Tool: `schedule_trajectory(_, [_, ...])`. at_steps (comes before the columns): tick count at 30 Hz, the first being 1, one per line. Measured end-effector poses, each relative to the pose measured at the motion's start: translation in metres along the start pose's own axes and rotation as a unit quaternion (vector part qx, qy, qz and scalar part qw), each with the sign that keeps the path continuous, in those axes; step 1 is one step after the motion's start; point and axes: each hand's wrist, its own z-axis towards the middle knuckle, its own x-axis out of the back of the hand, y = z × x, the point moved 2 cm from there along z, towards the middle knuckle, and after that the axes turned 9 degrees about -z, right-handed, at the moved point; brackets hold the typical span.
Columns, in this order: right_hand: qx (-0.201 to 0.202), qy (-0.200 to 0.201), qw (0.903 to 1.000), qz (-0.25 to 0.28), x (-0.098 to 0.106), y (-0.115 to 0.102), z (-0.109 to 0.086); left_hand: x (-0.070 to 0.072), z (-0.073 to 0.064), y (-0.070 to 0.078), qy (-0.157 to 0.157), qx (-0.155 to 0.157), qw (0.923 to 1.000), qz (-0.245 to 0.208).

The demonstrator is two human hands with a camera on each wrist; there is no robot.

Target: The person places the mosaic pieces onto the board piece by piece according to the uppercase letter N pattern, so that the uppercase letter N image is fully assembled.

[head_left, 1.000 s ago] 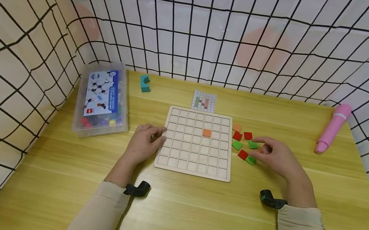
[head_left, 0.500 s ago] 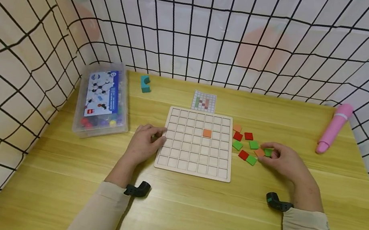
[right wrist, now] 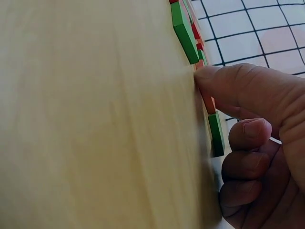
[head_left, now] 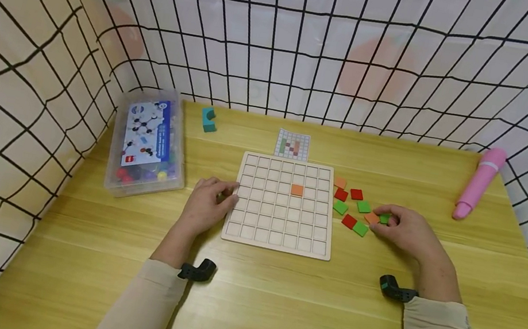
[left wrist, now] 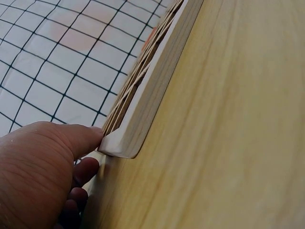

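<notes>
A wooden grid board (head_left: 282,205) lies flat mid-table, one orange tile (head_left: 297,190) set in a cell. At the board's left edge, the thumb and index finger of my left hand (head_left: 207,204) touch the rim; in the left wrist view the thumb meets the board's corner (left wrist: 119,143). To the right of the board, my right hand (head_left: 410,230) pinches a second orange tile (head_left: 371,218) between thumb and index finger, low at the tabletop. A green tile (right wrist: 217,136) lies beside that tile, partly hidden by the fingers. Several green (head_left: 360,229) and red tiles (head_left: 349,221) lie nearby.
A printed pattern card (head_left: 292,145) lies behind the board. A clear plastic box (head_left: 149,145) stands at the left, near a teal block (head_left: 208,120). A pink cylindrical object (head_left: 479,183) lies at the far right. Black netting (head_left: 284,45) borders the table.
My right hand moved rightward from the green and red tiles to the orange tile, uncovering it, then stayed there nearly still. My left hand has kept its place at the board.
</notes>
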Motion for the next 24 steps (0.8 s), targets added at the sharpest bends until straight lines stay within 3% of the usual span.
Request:
schedule_trajectory(14, [0.015, -0.010, 0.9998, -0.009, 0.001, 0.002, -0.001, -0.001, 0.000, -0.001, -0.004, 0.013, 0.9999, -0.002])
schedule_trajectory(24, [0.036, 0.005, 0.9991, -0.021, 0.009, -0.011, -0.002, -0.002, 0.000, -0.003, 0.003, -0.007, 1.0000, 0.002])
